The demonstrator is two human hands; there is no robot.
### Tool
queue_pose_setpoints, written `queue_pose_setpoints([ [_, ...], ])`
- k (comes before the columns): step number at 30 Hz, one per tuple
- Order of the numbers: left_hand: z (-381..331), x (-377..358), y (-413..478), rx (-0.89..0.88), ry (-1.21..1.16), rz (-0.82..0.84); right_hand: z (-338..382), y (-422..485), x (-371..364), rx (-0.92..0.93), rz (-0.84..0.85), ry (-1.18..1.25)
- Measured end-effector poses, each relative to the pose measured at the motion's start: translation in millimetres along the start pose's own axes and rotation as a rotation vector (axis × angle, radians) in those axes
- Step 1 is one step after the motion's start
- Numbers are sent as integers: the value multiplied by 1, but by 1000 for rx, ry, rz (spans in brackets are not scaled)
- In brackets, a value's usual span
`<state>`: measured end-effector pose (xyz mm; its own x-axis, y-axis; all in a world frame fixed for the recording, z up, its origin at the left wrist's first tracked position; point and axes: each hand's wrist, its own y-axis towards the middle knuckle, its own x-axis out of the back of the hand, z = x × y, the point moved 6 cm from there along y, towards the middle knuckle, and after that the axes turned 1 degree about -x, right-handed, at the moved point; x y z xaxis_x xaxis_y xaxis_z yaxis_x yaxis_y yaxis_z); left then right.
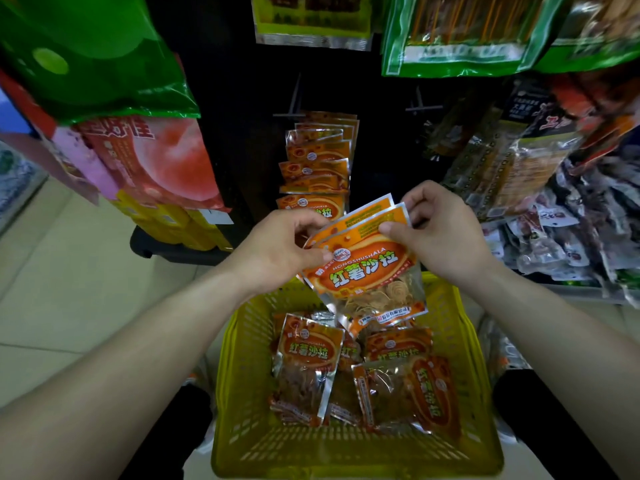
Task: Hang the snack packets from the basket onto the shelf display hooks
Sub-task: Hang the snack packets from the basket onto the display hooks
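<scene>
The yellow basket (242, 341) holds several orange snack packets (304, 355). Just above the basket, the left hand (277, 251) and right hand (446, 237) each pinch two held packets (363, 268) by the top.

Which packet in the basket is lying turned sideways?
The packet at the basket's right side; its label runs top to bottom, while the others' read across.

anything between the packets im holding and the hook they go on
Nothing visible. The held packets sit just below and in front of the hung packets, nothing between. What the hung ones hang on is hidden behind them.
</scene>
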<state>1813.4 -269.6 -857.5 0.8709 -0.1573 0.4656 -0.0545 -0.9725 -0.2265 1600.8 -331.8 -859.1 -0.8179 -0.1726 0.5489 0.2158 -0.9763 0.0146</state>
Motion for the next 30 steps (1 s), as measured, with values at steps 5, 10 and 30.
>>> queue_pose_setpoints([
  [5,-1,6,1,-13,43,-141,-2,-2,3,-12,-12,-30],
  [10,-9,8,3,-18,13,-199,0,-1,6,0,-13,-105],
  [30,-26,3,6,-65,44,-165,1,3,9,124,74,-166],
])
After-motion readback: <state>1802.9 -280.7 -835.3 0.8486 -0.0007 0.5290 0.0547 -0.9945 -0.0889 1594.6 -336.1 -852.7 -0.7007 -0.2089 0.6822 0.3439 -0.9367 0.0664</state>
